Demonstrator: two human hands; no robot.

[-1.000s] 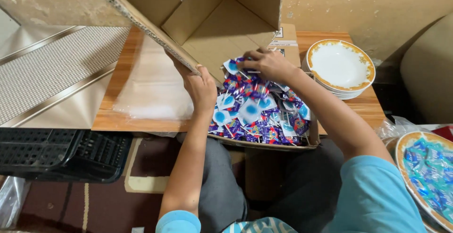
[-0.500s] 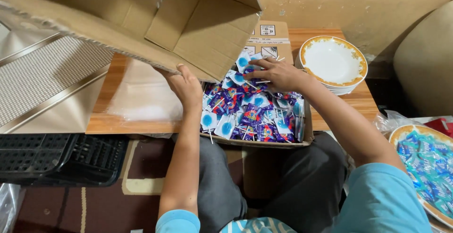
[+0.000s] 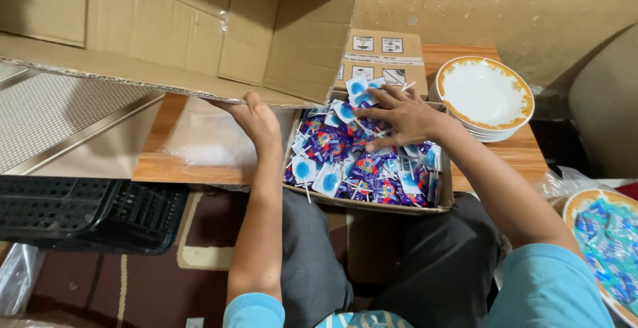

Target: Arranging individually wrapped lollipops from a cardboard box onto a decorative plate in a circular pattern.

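**Two hands at a box of wrapped sweets**

The left hand (image 3: 256,118) is raised to the lower edge of a large empty cardboard box (image 3: 199,29) that is tipped on its side, its open mouth facing the person. The fingers curl up under that edge and the thumb side presses against it, so the hand grips the cardboard rim loosely rather than in a fist. Below this hand lies a sheet of clear plastic (image 3: 206,138) on the wooden worktop (image 3: 159,165).

The right hand (image 3: 399,115) lies flat and spread, fingers fanned wide, palm down on a heap of small wrapped lollipops (image 3: 359,165) in blue, white and red wrappers with thin white sticks. It presses on the heap; whether any piece is pinched under the fingers cannot be told. The lollipops fill a low open carton (image 3: 379,203) that sits directly under the right hand and just to the right of the left wrist, its near wall over the person's lap.

Beyond the right hand's fingertips stands a closed flap of brown cardboard with printed symbols. To the right of the right hand sits a stack of white plates with gold rims (image 3: 485,95). Near the right elbow, a gold-rimmed plate (image 3: 601,235) holds more blue wrapped sweets. Left of the left forearm, lower down, is a black plastic crate (image 3: 86,212).
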